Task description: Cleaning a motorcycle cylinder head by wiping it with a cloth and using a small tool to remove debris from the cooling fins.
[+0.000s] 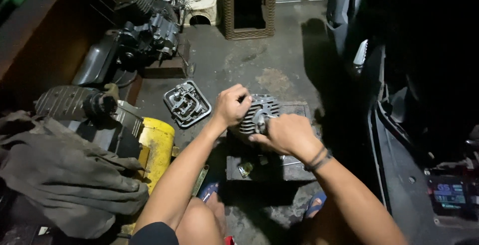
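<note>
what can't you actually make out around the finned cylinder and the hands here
Head view only:
- Finned cylinder: its near side is covered by the right hand, its left edge by the left hand.
- What the right hand's fingertips pinch: too small, partly hidden.
- Small brassy bit on the metal block: too small to identify.
- Right side of the frame: lost in darkness.
- Feet: hidden by the knees.

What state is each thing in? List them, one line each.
Finned engine cylinder: held upright on a block, gripped from both sides.
Left hand: closed on the cylinder.
Right hand: closed on the cylinder's near side.
Metal engine cover: lying flat on the floor, inside facing up.
Yellow tank: lying on its side.
</note>
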